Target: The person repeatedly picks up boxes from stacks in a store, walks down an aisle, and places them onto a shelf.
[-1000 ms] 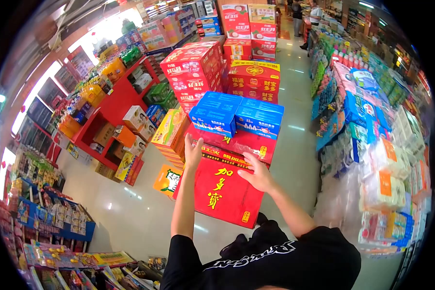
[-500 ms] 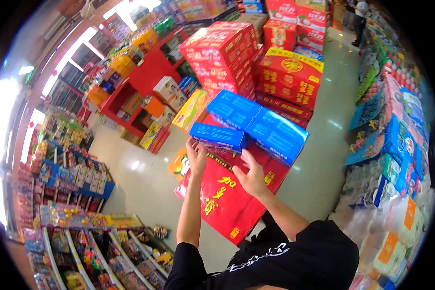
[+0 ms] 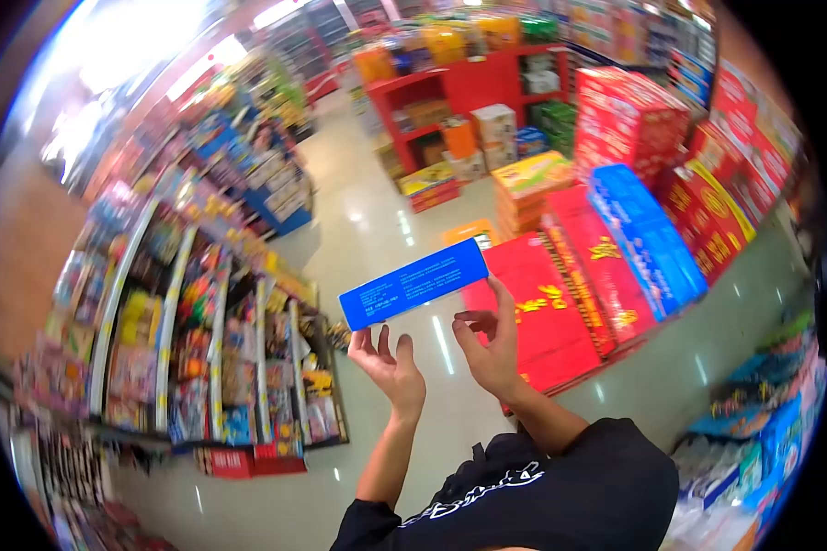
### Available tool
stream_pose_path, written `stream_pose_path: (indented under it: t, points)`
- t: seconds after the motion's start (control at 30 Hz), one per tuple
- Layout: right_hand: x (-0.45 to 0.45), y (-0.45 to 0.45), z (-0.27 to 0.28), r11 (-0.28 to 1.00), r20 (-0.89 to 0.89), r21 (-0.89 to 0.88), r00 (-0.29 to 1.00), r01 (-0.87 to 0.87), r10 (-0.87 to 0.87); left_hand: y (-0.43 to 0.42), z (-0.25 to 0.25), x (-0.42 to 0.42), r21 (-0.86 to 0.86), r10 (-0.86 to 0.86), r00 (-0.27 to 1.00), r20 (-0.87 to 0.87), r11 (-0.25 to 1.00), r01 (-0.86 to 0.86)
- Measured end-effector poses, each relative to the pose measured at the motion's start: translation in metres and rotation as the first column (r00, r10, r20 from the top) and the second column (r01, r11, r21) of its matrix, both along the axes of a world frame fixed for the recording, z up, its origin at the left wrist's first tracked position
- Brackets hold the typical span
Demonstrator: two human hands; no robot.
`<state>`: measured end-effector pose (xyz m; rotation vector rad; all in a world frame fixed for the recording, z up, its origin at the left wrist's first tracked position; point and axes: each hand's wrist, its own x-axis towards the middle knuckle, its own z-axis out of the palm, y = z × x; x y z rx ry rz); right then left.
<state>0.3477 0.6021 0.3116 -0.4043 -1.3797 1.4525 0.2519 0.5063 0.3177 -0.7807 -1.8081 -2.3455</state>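
Holding the slim blue box (image 3: 413,285) at twelve o'clock from your chest, you keep its right end tilted higher. Your left hand (image 3: 390,369) is half open, palm up, with its fingertips gripping the lower edge near the left end; how far they reach behind it, you cannot tell. Your right hand (image 3: 492,344) is half curled, a finger against the right end, thumb apart from the box. From the box, a red carton (image 3: 547,321) lies just beside your right hand at about four o'clock, with blue packs (image 3: 648,239) beyond at between two and three. A stack of yellow boxes (image 3: 529,179) stands between one and two o'clock, and a merchandise rack (image 3: 167,317) at nine.
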Motion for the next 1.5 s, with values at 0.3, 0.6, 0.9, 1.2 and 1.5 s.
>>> stream_pose_path:
  t: [0.3, 0.6, 0.9, 1.2, 1.5]
  points:
    - [-0.096, -0.297, -0.006, 0.794, -0.167, 0.041, 0.779, -0.607, 0.604, -0.318, -0.003, -0.002, 0.232, 0.591, 0.801, -0.096, 0.795, -0.560]
    - [-0.163, -0.506, 0.006, 0.531, -0.173, 0.132, 0.508, -0.837, 0.844, -0.518, -0.019, -0.014, 0.276, 0.854, 0.517, -0.053, 0.510, -0.815]
    - [-0.269, -0.702, -0.004, 0.380, -0.241, 0.012, 0.366, -0.925, 0.899, -0.693, -0.039, -0.100, 0.322, 0.965, 0.245, -0.095, 0.263, -0.909]
    - [-0.405, -0.916, -0.001, 0.218, -0.092, 0.148, 0.206, -0.965, 0.974, -0.902, -0.001, -0.203, 0.267, 0.988, 0.012, -0.154, 0.053, -0.962]
    - [-0.478, -1.127, -0.021, -0.025, -0.101, 0.114, -0.037, -0.993, 0.994, -1.085, -0.034, -0.291, 0.233, 0.977, -0.215, 0.004, -0.210, -0.950]
